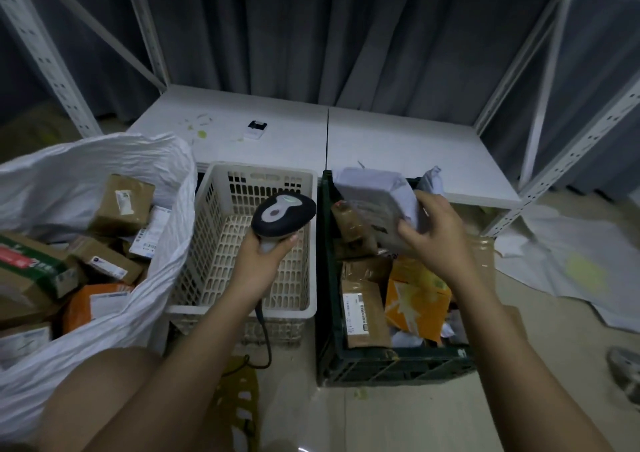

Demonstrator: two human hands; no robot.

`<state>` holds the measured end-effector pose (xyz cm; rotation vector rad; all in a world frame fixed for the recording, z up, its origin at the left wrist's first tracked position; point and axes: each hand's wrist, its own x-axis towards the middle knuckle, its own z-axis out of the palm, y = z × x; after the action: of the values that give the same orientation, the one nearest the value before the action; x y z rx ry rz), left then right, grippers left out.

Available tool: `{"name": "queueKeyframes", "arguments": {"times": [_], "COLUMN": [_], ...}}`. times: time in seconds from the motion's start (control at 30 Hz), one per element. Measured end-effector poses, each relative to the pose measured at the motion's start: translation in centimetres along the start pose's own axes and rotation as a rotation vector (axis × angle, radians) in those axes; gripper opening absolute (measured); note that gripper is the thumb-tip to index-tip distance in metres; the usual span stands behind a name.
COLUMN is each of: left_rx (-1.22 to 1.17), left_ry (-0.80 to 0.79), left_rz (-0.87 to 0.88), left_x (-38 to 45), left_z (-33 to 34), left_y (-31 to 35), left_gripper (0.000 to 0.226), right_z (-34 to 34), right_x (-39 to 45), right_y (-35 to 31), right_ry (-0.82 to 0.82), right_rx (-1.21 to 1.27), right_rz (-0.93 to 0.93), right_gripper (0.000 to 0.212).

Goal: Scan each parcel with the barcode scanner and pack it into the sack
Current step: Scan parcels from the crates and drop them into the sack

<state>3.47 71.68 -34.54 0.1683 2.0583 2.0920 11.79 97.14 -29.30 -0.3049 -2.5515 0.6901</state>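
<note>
— So where is the parcel?

— The grey parcel (377, 206) is held up over the far end of the dark green crate (325, 278), tilted, its printed face turned toward the scanner. The right hand (433, 237) grips it along the right side, fingers curled round its edge.

— And the scanner?

— The barcode scanner (282, 214) is in the left hand (265, 251), fingers wrapped round the handle, head raised over the white basket (242, 309) and aimed right, toward the parcel. Scanner and parcel are near, not touching. Its cable (265, 334) hangs down over the basket's near rim to the floor.

— What lies around?

— Under the parcel the crate holds brown boxes and an orange box (415, 296), packed close. Left of the basket stands the white sack (162, 278), mouth open, with many brown cartons and 1 orange one inside. The basket sits between sack and crate.

— Room to move?

— Between crate and sack, only the basket's rims rise in the path, low under both hands. Far side, a white shelf board (398, 140) carries a small white device (255, 129); slotted uprights stand at the left and right edges. Right of the crate, crumpled paper (571, 261) lies on the floor.
</note>
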Motion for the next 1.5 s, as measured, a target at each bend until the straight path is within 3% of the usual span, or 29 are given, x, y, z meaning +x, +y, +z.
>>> {"name": "queueKeyframes", "arguments": {"times": [0.2,0.4,0.53,0.63,0.77,1.03,1.5], "left_rx": [-0.013,0.010,0.007,-0.015,-0.016,0.032,0.073], "left_ry": [0.106,0.073,0.071,0.077,0.075,-0.152,-0.107], "left_rz": [0.000,-0.016,-0.044,-0.043,-0.021,-0.043,0.015], "left_x": [-1.2,-1.7,-1.6,-1.5,-1.4,-1.7,-1.8], "left_z": [-2.5,-6.8,-8.6,-9.1,-9.7,-9.8,-9.8], "left_y": [1.0,1.0,0.4,-0.1,-0.2,-1.7,-2.2], "left_gripper": [0.059,0.053,0.056,0.053,0.054,0.040,0.042], "right_z": [4.2,10.2,12.2,13.1,13.6,15.3,15.9], "right_x": [-0.9,-2.2,-2.8,-2.7,-1.9,-0.4,0.2], "right_y": [-6.2,-8.8,-10.0,-10.2,-9.9,-8.5,-8.4], "right_ry": [-0.010,-0.137,-0.171,-0.199,-0.187,-0.150,-0.149], "right_rx": [0.721,0.969,0.969,0.955,0.878,0.771,0.745], "right_rz": [0.360,0.641,0.622,0.587,0.548,0.531,0.492], "right_gripper": [0.013,0.016,0.013,0.030,0.026,0.037,0.033]}}
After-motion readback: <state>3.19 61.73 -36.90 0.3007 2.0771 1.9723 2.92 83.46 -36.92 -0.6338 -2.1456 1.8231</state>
